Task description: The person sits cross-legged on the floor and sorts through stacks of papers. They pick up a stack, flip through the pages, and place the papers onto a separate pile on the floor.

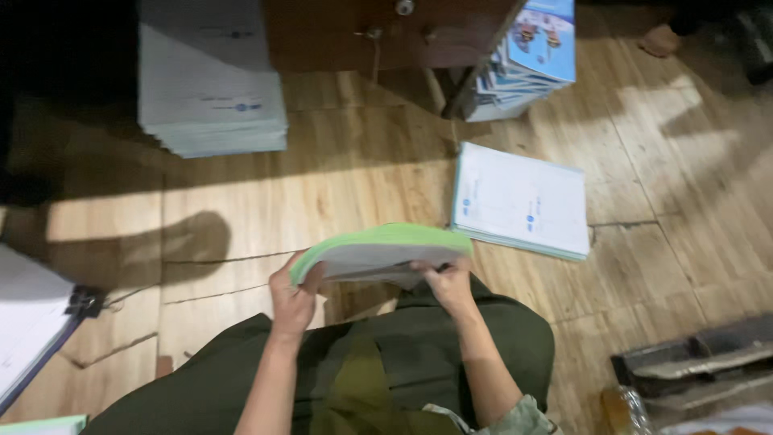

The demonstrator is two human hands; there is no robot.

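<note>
Both of my hands hold a bent sheaf of paper sheets with green edges, just above my lap. My left hand grips the sheaf's left end from below. My right hand pinches its near right edge. Dark green trousers cover my legs under the sheaf. A flat stack of white printed booklets lies on the wooden floor just right of and beyond the sheaf.
A tall pile of pale sheets stands at the back left. A fanned pile of blue-covered booklets leans by a dark wooden furniture piece. A clipped paper bundle lies at left, dark trays at right.
</note>
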